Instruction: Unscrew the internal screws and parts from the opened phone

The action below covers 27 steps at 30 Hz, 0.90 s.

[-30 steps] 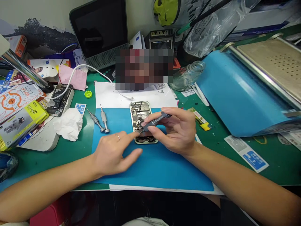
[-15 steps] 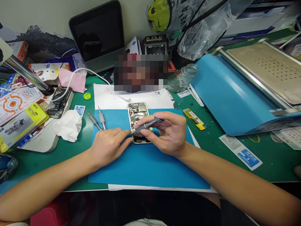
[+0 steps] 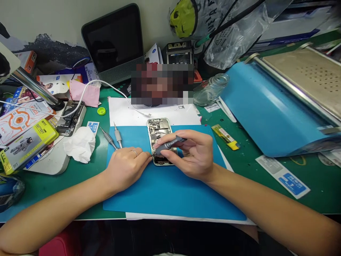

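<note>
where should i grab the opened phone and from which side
Probably by both long edges near the far end, coming from above: the phone lies flat with its insides exposed, and the left hand and right hand with its grey tool crowd the near half.

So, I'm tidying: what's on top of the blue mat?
Partly on the blue mat: the opened phone and two grey screwdrivers. The left hand hides the screwdrivers' ends; the right hand hides phone parts.

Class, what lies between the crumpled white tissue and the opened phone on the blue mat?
In the head view, two screwdrivers lie there, their near ends hidden behind the left hand.
</note>
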### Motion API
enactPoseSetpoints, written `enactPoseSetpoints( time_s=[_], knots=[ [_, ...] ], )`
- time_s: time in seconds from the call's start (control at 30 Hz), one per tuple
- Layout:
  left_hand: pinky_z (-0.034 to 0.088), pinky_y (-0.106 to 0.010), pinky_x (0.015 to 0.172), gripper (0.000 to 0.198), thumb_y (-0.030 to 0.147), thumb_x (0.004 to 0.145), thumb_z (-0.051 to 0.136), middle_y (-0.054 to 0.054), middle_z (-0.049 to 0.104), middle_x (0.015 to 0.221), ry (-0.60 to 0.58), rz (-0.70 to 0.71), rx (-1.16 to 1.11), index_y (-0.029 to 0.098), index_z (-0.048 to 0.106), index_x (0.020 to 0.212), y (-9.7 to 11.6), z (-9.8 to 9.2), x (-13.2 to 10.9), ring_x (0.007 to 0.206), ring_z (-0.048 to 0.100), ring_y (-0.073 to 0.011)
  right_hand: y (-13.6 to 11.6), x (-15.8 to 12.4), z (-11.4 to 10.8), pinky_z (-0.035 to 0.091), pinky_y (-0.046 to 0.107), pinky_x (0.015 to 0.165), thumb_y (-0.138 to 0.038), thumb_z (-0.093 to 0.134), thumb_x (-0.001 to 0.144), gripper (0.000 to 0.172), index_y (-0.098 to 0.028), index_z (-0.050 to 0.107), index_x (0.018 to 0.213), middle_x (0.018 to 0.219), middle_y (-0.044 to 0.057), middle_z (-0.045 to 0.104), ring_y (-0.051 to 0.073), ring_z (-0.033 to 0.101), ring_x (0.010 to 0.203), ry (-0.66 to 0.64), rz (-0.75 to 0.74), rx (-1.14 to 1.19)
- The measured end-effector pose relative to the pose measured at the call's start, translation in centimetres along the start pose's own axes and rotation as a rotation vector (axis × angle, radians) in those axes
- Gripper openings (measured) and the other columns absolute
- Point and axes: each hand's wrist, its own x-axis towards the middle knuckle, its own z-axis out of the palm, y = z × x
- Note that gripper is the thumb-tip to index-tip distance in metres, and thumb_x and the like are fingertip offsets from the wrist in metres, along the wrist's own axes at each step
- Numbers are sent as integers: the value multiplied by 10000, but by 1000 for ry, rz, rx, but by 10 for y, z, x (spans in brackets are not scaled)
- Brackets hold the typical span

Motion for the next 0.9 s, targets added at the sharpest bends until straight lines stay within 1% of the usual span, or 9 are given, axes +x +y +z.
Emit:
enactPoseSetpoints(
  time_s=[0.17,0.23,0.33,0.4,0.5,0.57,0.7,0.77,0.9],
  knots=[
    [359,-301,568,294,269,1053,473,19,600,653,-19,28,71,187,652,836,0,-1,0,605,562,-131,0,0,-1,669,260,716,-83,673,873,381,-289,552,1170,997,25,724,144,738,875,-11,8,-30],
    [331,-320,572,297,252,1045,483,12,592,653,-23,47,126,186,641,803,-3,-2,2,605,538,-145,1,1,-1,674,268,717,-78,670,874,422,-301,530,1204,998,26,718,148,738,882,4,-22,-53],
    [307,-331,599,311,244,1041,485,1,583,651,-33,48,178,182,635,776,-12,-4,5,625,519,-157,1,3,-2,680,291,721,-58,665,869,530,-308,467,1292,989,24,721,155,746,881,49,-82,-65],
    [302,-331,615,308,253,1044,477,-6,592,667,-53,39,180,178,650,800,-18,-3,6,643,515,-161,1,4,-2,677,287,714,-46,666,864,569,-305,445,1320,982,20,723,153,747,878,59,-101,-60],
    [301,-331,628,307,254,1049,462,-9,600,681,-70,30,153,175,665,834,-23,-2,5,659,511,-164,1,5,-3,672,274,694,-44,671,863,537,-314,470,1281,973,19,720,152,744,878,44,-81,-71],
    [303,-328,636,313,262,1052,455,-9,600,683,-77,17,133,175,668,841,-24,0,4,669,514,-165,1,4,-4,671,274,678,-51,674,864,523,-314,472,1269,968,22,723,157,745,874,43,-76,-84],
    [311,-323,656,294,289,1043,476,-13,619,707,-84,-3,119,176,674,858,-23,0,4,690,525,-166,2,3,-4,674,274,701,-50,681,855,572,-308,453,1311,967,13,734,157,752,880,57,-85,-86],
    [313,-325,663,272,291,1033,495,-13,625,713,-67,-9,113,174,676,866,-23,0,5,691,525,-166,3,3,-5,673,274,719,-32,683,845,592,-311,466,1319,982,9,737,156,753,890,58,-82,-71],
    [326,-330,677,227,329,1002,544,-18,639,745,-52,-26,90,165,674,915,-21,0,5,713,537,-182,3,1,-8,671,257,708,8,692,819,624,-317,505,1317,1004,10,730,158,751,900,64,-64,-57]
  ],
)
